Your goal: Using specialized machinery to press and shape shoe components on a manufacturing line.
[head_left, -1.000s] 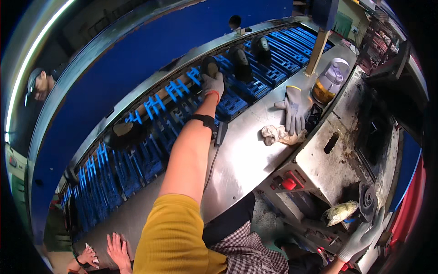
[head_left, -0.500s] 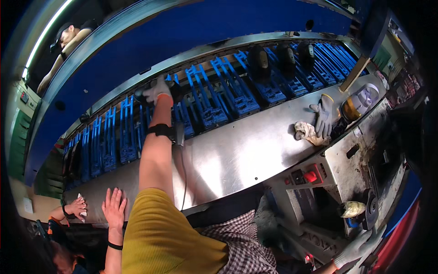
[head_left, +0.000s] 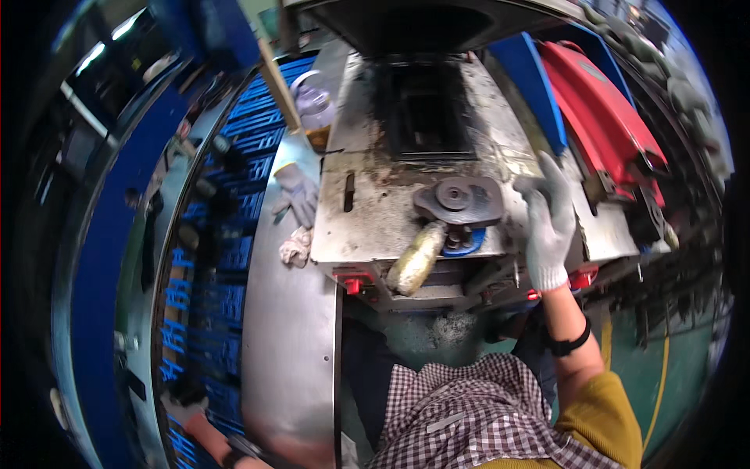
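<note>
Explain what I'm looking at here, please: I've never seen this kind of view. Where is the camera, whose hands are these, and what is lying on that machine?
The picture comes from a wide fisheye camera worn on a person's head, looking down, so straight edges bend near the rim. The right hand, in a pale work glove, is raised open over a worn grey metal machine top and holds nothing. The left hand shows only at the lower left, by the blue racked conveyor; whether it holds anything cannot be told. On the machine top sit a round dark disc part and, at the front edge, a yellowish oblong piece. Beside the machine, on the shiny curved steel plate, lie a spare glove and a crumpled rag. A plastic jug stands further back.
</note>
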{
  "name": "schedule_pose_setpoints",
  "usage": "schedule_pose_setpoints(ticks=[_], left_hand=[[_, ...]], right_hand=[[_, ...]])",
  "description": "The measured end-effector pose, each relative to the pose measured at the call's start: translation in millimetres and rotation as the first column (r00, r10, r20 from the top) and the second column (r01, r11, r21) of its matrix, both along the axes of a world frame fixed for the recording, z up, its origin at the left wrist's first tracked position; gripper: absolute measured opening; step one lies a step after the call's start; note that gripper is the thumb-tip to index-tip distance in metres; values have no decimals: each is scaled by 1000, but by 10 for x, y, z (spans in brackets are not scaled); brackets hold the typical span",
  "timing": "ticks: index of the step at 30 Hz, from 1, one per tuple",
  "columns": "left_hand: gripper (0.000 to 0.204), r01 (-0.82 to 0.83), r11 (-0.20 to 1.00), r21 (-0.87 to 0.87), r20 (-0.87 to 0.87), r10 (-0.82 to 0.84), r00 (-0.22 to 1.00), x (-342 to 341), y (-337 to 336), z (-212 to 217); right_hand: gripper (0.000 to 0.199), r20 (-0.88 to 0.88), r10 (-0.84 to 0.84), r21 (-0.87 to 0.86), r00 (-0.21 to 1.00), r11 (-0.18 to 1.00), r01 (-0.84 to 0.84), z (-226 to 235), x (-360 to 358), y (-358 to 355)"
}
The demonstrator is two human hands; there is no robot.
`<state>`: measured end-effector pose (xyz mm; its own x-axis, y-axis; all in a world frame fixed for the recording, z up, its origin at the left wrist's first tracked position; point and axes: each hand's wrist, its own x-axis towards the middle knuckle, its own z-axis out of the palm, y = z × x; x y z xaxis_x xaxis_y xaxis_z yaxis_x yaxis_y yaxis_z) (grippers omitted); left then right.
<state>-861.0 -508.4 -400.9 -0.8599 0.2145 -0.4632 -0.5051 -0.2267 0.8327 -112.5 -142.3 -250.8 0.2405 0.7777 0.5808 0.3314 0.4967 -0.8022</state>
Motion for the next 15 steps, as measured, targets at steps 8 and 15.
schedule_pose_setpoints(ticks=[8, 15], left_hand=[[77, 712, 601, 363, -281, -658, 699, 2706, 1533, 1407], [57, 809, 159, 566, -423, -786, 451, 4224, 2944, 2214]], right_hand=[[62, 49, 839, -149, 542, 543, -827, 923, -838, 1], [104, -474, 818, -425, 325, 111, -898, 1220, -1184, 140]])
